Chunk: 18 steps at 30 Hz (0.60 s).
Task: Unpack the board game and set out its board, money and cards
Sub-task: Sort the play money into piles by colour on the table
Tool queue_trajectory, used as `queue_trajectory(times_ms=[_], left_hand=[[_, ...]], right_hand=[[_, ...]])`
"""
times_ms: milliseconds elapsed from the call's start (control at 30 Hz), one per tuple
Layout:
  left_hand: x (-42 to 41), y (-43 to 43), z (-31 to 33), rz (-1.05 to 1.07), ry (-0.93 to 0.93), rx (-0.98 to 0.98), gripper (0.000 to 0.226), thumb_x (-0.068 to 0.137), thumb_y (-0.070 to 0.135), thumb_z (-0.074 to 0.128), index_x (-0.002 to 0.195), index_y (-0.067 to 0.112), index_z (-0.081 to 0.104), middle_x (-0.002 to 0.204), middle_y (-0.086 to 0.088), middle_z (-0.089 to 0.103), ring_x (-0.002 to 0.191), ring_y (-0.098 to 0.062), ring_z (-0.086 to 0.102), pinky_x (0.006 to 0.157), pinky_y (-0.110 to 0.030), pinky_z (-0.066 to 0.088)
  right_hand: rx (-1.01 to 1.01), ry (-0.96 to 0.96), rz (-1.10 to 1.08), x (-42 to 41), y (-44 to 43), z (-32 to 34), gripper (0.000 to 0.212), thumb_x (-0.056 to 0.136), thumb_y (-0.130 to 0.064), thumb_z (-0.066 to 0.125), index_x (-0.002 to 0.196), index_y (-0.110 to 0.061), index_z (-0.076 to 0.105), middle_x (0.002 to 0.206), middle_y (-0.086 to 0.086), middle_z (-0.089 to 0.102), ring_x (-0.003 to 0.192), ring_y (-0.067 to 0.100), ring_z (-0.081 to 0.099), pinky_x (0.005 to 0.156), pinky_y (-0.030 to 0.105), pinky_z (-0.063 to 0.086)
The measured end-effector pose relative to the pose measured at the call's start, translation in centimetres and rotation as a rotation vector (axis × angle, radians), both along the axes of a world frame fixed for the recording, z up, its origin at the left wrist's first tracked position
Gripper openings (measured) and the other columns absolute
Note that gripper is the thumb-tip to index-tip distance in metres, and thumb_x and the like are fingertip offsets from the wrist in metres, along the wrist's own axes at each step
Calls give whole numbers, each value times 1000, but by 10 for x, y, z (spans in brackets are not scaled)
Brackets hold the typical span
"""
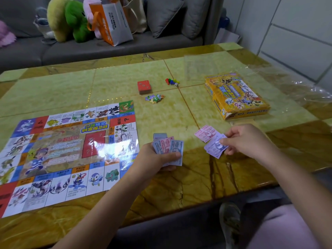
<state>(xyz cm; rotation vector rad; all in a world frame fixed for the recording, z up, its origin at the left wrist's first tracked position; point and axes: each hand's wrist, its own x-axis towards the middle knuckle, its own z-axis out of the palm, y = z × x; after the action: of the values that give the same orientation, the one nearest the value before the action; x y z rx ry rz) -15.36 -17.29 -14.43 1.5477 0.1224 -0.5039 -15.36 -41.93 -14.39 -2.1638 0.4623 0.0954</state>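
The paper game board (59, 155) lies unfolded on the left of the table. My left hand (154, 159) grips a fanned stack of play money (168, 148) just right of the board. My right hand (246, 141) pinches purple notes (214, 147) low over the table, beside a small pile of pink notes (205, 133) lying flat. A red card deck (144, 86), star-shaped tokens (154, 98) and coloured pawns with a die (172, 81) sit mid-table. The yellow game box (235, 96) rests at the right.
Clear plastic wrap (296, 87) lies crumpled behind the box at the table's right edge. A grey sofa (89, 49) behind the table holds plush toys (71, 18), an orange-and-white bag (111, 22) and cushions. My knees are below the table's near edge.
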Motion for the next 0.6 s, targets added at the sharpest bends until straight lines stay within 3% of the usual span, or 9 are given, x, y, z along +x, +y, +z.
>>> queue_trajectory(times_ms=[67,200,367,600], left_hand=[[0,0,-1,1,-2,-5,15,74,4,77,86,9,69,74,-3,74,67,-15,71,54,-22,54],[0,1,-2,6,2,-11,15,74,4,76,87,9,69,75,-4,74,68,-16,71,55,-23,55],[1,2,-3,-1,3,-7,18,74,6,77,90,7,69,78,-6,74,70,-18,71,57,-23,55],[0,1,-4,3,2,-14,19,74,5,76,92,6,68,79,-7,73,71,-18,71,56,-23,55]], right_hand=[[-256,-32,24,-3,-2,-5,14,79,-13,75,74,-6,64,60,6,65,48,11,60,54,27,43],[-514,-102,26,-10,-1,-3,26,77,-29,77,79,-10,59,82,2,59,80,21,56,65,30,37],[-445,-198,126,-18,2,5,30,75,-40,76,93,-25,57,98,-4,53,84,13,53,70,27,36],[-511,-109,313,-23,16,3,34,80,-39,72,111,-31,61,111,-4,42,111,16,42,82,27,33]])
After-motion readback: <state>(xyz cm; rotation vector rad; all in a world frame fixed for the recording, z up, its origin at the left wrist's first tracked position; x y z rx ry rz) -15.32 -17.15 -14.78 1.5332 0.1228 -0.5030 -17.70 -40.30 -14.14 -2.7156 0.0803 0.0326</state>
